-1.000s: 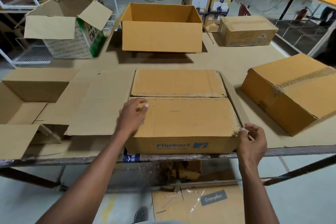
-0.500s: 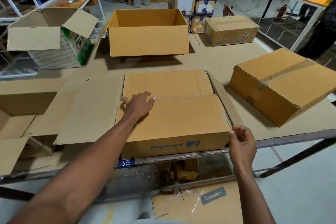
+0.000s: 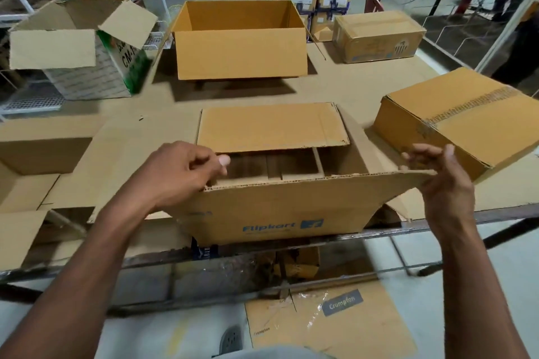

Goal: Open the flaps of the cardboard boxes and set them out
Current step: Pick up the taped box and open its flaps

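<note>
At the table's near edge: the Flipkart box (image 3: 280,213) stands in front of me, its printed side facing me.
Step in hand: I judge I am opening the near flap (image 3: 306,186); it is lifted and tilted toward me, and the inside shows.
Left hand (image 3: 186,172): its fingers curl over the flap's left end and grasp it.
Right hand (image 3: 437,175): it pinches the flap's right corner between thumb and fingers.
Far flap (image 3: 271,128): it lies almost flat over the box's back half, not yet opened.
Other boxes: an open box (image 3: 239,44) stands further back; a taped box (image 3: 460,119) waits at the right, closed.
Next move: I think the near flap must fold fully outward, then the far flap needs a lift from its free edge.
</note>
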`<state>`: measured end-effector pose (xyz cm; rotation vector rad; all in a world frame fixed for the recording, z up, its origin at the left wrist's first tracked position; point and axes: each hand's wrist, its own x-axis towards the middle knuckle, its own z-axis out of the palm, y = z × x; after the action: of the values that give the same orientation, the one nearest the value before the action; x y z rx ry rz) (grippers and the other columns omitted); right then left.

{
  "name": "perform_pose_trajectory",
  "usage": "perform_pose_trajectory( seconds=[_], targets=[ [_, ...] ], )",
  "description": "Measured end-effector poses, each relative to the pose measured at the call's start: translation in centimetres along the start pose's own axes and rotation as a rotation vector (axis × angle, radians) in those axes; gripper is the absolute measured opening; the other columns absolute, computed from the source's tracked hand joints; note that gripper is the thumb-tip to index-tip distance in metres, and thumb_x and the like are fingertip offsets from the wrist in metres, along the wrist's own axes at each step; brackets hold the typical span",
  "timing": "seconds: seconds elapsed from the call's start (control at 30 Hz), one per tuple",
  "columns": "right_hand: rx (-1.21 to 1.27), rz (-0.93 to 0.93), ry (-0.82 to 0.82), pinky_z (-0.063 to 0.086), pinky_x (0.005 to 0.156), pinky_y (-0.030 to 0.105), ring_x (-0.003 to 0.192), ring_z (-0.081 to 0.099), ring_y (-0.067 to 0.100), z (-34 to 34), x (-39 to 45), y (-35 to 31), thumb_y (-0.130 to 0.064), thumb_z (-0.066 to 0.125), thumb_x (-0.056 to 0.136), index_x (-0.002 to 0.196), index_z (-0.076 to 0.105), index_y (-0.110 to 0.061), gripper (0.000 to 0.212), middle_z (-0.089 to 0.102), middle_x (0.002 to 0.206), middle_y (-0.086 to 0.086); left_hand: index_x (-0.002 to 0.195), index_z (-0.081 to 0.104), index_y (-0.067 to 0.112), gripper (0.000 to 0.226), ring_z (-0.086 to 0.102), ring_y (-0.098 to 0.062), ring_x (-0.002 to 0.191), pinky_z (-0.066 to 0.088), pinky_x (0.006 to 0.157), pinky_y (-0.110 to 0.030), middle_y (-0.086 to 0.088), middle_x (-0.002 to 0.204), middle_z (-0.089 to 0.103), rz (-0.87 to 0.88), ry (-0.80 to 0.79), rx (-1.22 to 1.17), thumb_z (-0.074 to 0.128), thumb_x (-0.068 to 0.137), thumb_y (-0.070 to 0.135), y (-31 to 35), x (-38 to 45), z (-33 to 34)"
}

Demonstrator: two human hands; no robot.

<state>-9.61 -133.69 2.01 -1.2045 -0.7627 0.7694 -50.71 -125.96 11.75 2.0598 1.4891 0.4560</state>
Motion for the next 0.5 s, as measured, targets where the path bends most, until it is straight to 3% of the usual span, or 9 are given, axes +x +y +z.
perform_pose_trajectory(
  seconds=[0.1,0.17,0.23,0.33,0.4,0.5],
  targets=[
    [-0.068,0.094,-0.194,0.053,0.075,0.025,0.089,0.067,0.021,-0.8,0.5,0.2,-0.043,0.042,0.101,0.114,0.067,-0.013,0.041,0.071,0.11,0.011,0.104,0.072,0.029,0.029,0.075,-0.014,0.08,0.058,0.084,-0.04,0.007,0.095,0.077,-0.106,-0.457,-0.161,0.059,0.09,0.051,-0.8,-2.3,-0.2],
    [-0.209,0.153,-0.336,0.051,0.083,0.032,0.098,0.066,0.026,-0.9,0.3,0.7,-0.035,0.047,0.101,0.118,0.067,-0.016,0.033,0.068,0.119,0.014,0.113,0.068,0.036,0.036,0.074,-0.01,0.09,0.058,0.089,-0.042,0.009,0.104,0.076,-0.106,-0.619,-0.116,0.062,0.084,0.057,-1.9,-3.0,1.3],
    [-0.37,0.231,-0.448,0.049,0.094,0.042,0.106,0.065,0.026,0.0,-0.3,1.5,-0.033,0.055,0.095,0.117,0.069,-0.021,0.029,0.069,0.12,0.006,0.12,0.064,0.042,0.038,0.071,-0.006,0.093,0.058,0.089,-0.035,0.013,0.11,0.071,-0.124,-0.654,-0.053,0.064,0.086,0.058,-3.4,-3.2,4.0],
    [-0.639,0.289,-0.551,0.049,0.102,0.038,0.111,0.064,0.012,3.2,-2.7,3.0,-0.03,0.071,0.089,0.115,0.07,-0.032,0.026,0.07,0.117,-0.011,0.127,0.06,0.039,0.046,0.061,0.003,0.101,0.051,0.09,-0.021,0.019,0.116,0.063,-0.097,-0.611,0.069,0.061,0.087,0.061,-5.9,-2.8,8.9],
    [-0.81,0.254,-0.652,0.046,0.106,0.039,0.118,0.057,0.01,5.4,-4.4,4.4,-0.033,0.077,0.085,0.124,0.063,-0.038,0.042,0.063,0.127,-0.018,0.121,0.062,0.037,0.038,0.06,0.0,0.101,0.053,0.093,-0.028,0.018,0.111,0.064,-0.112,-0.575,0.052,0.062,0.089,0.058,-7.3,-2.4,11.6],
    [-1.126,0.087,-0.72,0.022,0.112,0.044,0.136,0.035,0.012,8.0,-6.4,7.1,-0.044,0.079,0.079,0.14,0.046,-0.044,0.07,0.048,0.143,-0.018,0.1,0.068,0.037,0.021,0.063,-0.004,0.089,0.056,0.088,-0.037,0.018,0.095,0.068,-0.111,-0.501,0.04,0.064,0.09,0.054,-8.8,-1.3,14.1]
  ],
)
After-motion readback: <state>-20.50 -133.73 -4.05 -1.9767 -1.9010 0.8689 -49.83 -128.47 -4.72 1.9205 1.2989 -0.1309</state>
